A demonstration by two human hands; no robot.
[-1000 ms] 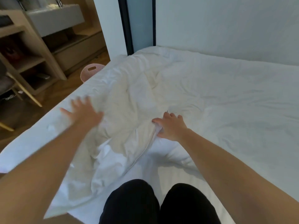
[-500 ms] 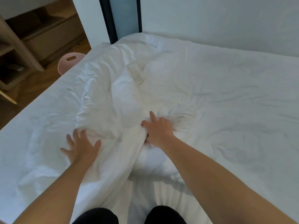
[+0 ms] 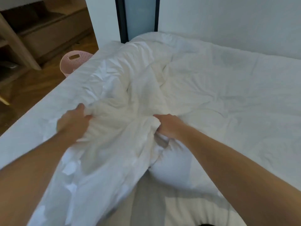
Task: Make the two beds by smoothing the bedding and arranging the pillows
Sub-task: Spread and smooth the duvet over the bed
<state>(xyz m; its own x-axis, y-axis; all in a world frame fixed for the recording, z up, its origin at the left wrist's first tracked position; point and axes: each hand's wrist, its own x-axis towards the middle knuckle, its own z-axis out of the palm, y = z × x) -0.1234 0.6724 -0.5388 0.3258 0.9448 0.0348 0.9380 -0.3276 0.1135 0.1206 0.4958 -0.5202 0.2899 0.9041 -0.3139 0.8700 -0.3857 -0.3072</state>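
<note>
White duvet lies bunched along the left side of the bed, left hand and right hand each clenched on a fold, so smoothing looks barely begun, and next it calls for an even, spreading pull.

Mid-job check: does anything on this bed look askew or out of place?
The duvet is bunched into a rumpled ridge left of centre, where the left grip and right grip clutch it. Its right side lies flatter, only creased. Nothing looks spilled or damaged.
</note>
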